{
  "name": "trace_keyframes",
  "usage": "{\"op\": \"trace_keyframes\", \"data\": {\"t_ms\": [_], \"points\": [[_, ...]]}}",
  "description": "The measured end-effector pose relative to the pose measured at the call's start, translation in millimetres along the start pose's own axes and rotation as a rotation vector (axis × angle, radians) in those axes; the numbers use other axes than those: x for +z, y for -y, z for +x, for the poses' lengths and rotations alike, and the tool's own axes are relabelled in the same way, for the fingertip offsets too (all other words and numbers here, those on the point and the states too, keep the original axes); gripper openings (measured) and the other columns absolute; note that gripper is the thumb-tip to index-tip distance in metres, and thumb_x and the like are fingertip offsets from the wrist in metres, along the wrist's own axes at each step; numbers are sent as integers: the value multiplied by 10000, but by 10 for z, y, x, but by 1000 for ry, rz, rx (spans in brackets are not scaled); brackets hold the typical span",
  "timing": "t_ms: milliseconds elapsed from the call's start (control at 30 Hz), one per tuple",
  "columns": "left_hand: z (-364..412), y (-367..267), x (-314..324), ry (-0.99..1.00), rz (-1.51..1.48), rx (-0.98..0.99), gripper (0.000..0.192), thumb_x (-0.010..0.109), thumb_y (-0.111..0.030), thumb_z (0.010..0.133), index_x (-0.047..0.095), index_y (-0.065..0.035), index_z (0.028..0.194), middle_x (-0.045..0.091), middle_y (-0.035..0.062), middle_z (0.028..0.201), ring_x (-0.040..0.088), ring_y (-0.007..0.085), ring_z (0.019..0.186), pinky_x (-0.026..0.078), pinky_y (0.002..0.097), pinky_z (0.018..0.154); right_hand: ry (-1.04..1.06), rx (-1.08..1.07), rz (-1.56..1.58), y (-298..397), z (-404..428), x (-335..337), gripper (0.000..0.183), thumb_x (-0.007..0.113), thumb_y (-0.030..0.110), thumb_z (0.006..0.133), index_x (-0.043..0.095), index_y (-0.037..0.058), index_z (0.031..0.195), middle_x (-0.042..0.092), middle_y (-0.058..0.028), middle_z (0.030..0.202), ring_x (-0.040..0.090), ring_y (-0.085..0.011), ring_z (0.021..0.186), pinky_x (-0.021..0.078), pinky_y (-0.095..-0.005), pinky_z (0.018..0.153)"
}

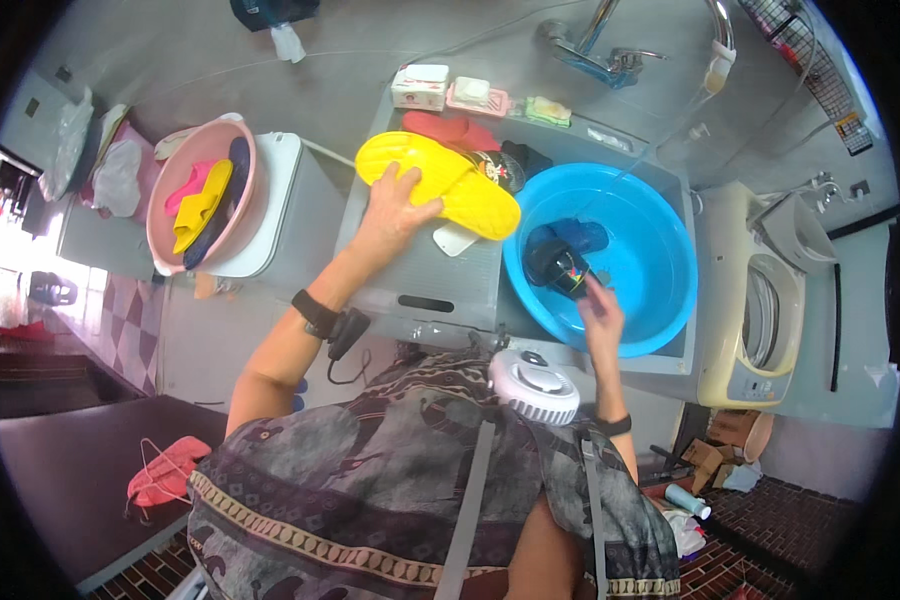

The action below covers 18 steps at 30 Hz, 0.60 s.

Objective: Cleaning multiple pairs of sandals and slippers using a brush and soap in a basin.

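Observation:
My left hand (399, 202) holds a yellow slipper (472, 202), sole side up, over the ridged washboard part of the sink (390, 274). Under and behind it lie a red slipper (450, 129), a black slipper with a printed strap (499, 166) and a white object (454, 240), partly covered. My right hand (601, 307) is over the near rim of a blue plastic basin (649, 315), its fingers at a black slipper (559, 262) with a coloured mark; whether they grip it is unclear. A dark blue slipper (589, 235) lies beside that one in the basin.
A pink basin (249, 202) with several slippers stands on a white lid at the left. Soap in a pink dish (487, 103), a white box (420, 88) and a green sponge (547, 111) line the sink's back ledge below a faucet (622, 66). A washing machine (727, 330) is at the right.

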State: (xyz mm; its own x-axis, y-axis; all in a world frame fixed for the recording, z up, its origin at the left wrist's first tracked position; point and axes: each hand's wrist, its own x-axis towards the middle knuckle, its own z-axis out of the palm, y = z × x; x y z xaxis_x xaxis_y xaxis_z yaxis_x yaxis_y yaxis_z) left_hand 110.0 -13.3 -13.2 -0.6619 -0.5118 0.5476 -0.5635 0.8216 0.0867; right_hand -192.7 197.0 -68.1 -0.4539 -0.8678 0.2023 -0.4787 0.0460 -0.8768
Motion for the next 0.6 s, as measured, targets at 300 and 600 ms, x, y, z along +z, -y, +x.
{"op": "trace_keyframes", "data": {"t_ms": [300,600], "points": [[374,-456,371,139,-337,405,294,515,-146,763,559,-232,1040,403,180,1225,357,413,1167,302,544,932,437,327,352,595,710,604,559,662,114,775,366,6,1236,553,-118,1099,562,-181,959,463,-323,829],[-318,54,354,355,-437,-226,401,625,-55,721,540,-122,1107,442,186,1174,457,360,1073,383,425,903,-122,709,1064,-784,733,172,354,472,59,885,365,82,1222,514,-124,1153,550,-287,1008,468,-470,845]]}}
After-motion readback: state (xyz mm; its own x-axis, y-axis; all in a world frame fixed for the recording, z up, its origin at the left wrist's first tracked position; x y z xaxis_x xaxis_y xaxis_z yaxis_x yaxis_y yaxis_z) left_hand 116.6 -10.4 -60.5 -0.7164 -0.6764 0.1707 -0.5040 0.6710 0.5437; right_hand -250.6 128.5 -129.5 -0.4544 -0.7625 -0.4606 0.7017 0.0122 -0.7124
